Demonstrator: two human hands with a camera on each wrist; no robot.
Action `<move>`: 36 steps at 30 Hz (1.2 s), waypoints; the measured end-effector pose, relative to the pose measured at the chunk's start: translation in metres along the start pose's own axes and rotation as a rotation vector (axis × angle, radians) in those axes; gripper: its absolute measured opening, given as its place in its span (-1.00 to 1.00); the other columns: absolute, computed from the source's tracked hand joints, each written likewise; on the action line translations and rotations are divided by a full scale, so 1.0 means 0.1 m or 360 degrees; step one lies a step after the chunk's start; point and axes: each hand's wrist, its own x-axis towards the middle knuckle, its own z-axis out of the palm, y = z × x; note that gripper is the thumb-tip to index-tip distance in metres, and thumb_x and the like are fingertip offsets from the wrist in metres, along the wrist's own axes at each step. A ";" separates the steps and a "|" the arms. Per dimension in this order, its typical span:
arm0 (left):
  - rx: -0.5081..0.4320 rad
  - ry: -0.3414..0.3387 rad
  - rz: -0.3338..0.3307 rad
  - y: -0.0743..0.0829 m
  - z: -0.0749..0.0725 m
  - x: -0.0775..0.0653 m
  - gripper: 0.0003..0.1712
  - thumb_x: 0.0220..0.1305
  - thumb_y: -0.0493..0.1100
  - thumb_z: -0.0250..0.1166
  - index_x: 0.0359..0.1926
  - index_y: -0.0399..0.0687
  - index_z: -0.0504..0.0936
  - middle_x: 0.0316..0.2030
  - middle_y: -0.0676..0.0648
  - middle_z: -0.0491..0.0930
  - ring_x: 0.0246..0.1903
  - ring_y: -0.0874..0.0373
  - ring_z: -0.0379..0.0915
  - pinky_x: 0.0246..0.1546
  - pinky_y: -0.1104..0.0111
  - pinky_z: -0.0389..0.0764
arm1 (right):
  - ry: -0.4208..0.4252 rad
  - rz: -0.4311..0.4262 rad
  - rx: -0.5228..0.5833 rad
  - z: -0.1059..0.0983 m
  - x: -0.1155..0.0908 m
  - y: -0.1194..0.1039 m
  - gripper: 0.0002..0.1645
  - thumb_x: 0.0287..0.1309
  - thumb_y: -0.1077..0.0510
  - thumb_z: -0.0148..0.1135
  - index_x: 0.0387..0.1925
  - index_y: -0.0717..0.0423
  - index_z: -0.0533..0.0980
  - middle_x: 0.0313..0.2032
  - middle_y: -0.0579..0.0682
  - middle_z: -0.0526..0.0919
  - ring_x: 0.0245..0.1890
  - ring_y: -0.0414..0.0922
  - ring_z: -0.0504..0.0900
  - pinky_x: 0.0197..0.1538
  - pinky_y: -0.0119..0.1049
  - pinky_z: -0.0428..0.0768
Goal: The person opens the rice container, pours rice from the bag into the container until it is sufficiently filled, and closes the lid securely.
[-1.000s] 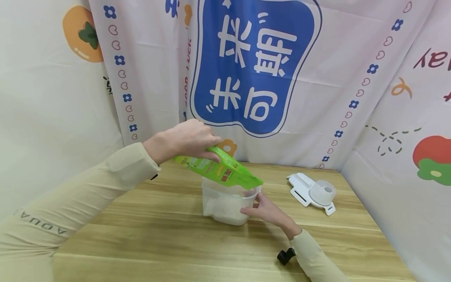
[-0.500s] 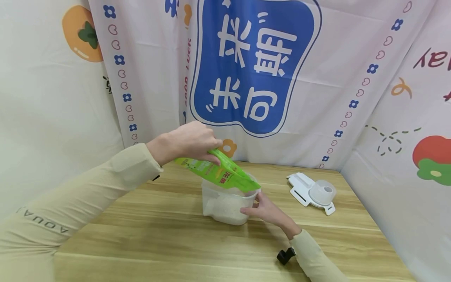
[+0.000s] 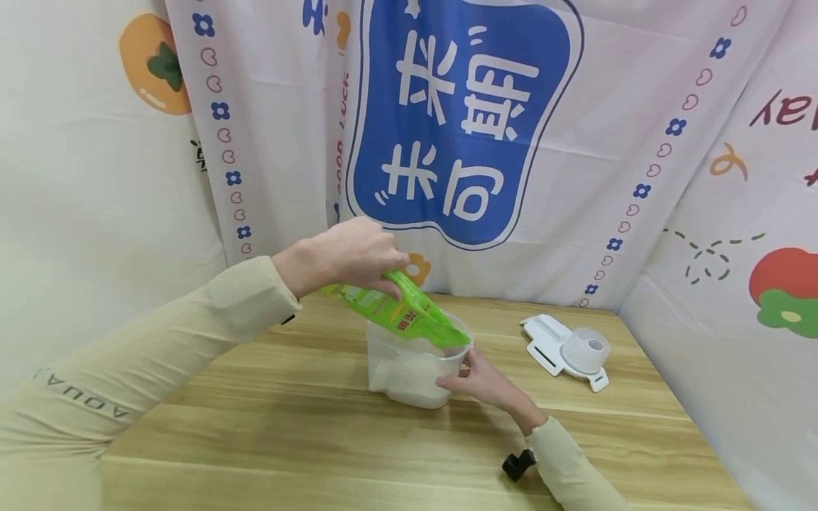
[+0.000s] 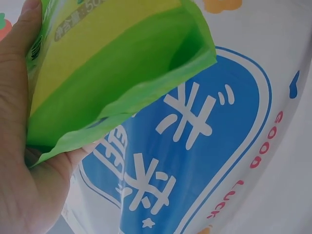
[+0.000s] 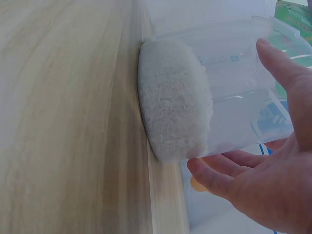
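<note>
My left hand (image 3: pixel 354 257) grips a green and yellow plastic bag (image 3: pixel 399 310) by its upper end. The bag slants down to the right, its lower tip at the mouth of a clear plastic container (image 3: pixel 380 358). In the left wrist view, the hand's thumb and fingers hold both sides of the bag's green end (image 4: pixel 117 78). White rice (image 5: pixel 173 100) fills the container's lower part, which stands upright on the table. My right hand (image 3: pixel 482 383) holds the container from its right side, thumb on the near wall and fingers behind. The bag's lower opening is partly hidden.
A white lid (image 3: pixel 549 348) with a clear cup (image 3: pixel 586 349) on it lies at the back right of the wooden table (image 3: pixel 287 440). Printed cloth (image 3: pixel 562 177) hangs behind and along both sides. A black wrist-camera mount (image 3: pixel 519 465) sits by the right sleeve.
The bag's lower tip has dropped a little into the container's mouth. My left hand has shifted slightly right. The right hand and the container have stayed in place.
</note>
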 end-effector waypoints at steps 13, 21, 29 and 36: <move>-0.0053 0.0068 -0.0130 -0.05 0.00 -0.08 -0.53 0.30 0.31 0.20 -0.26 0.00 0.62 -0.58 0.09 0.53 -0.59 0.21 0.35 -0.57 0.40 0.46 | 0.0051 0.0115 -0.0030 -0.02 -0.02 0.02 0.13 0.14 0.07 0.41 0.52 -0.06 -0.13 0.37 0.32 0.23 0.19 0.26 0.51 0.10 -0.09 0.65; -0.0185 0.0001 -0.0194 -0.05 0.04 -0.09 -0.52 0.38 0.27 0.11 -0.25 -0.03 0.64 -0.57 0.08 0.56 -0.63 0.23 0.40 -0.58 0.46 0.50 | 0.0102 0.0088 -0.0130 -0.02 -0.01 0.02 0.14 0.10 0.08 0.43 0.52 0.00 -0.09 0.36 0.30 0.29 0.30 0.23 0.40 0.21 -0.07 0.58; -0.0247 0.0002 -0.0233 -0.04 0.13 -0.10 -0.49 0.42 0.24 0.07 -0.42 -0.02 0.64 -0.67 0.08 0.53 -0.72 0.25 0.40 -0.66 0.51 0.45 | 0.0112 0.0093 -0.0137 -0.02 0.00 0.02 0.13 0.10 0.07 0.44 0.52 -0.01 -0.08 0.35 0.30 0.30 0.29 0.24 0.41 0.19 -0.06 0.60; -0.0297 0.0026 -0.0281 -0.04 0.23 -0.11 -0.46 0.46 0.22 0.03 -0.49 0.00 0.63 -0.74 0.07 0.44 -0.78 0.24 0.34 -0.72 0.52 0.33 | 0.0103 0.0068 -0.0141 -0.01 0.00 0.03 0.10 0.11 0.08 0.43 0.50 -0.02 -0.07 0.35 0.33 0.28 0.28 0.25 0.42 0.21 -0.03 0.58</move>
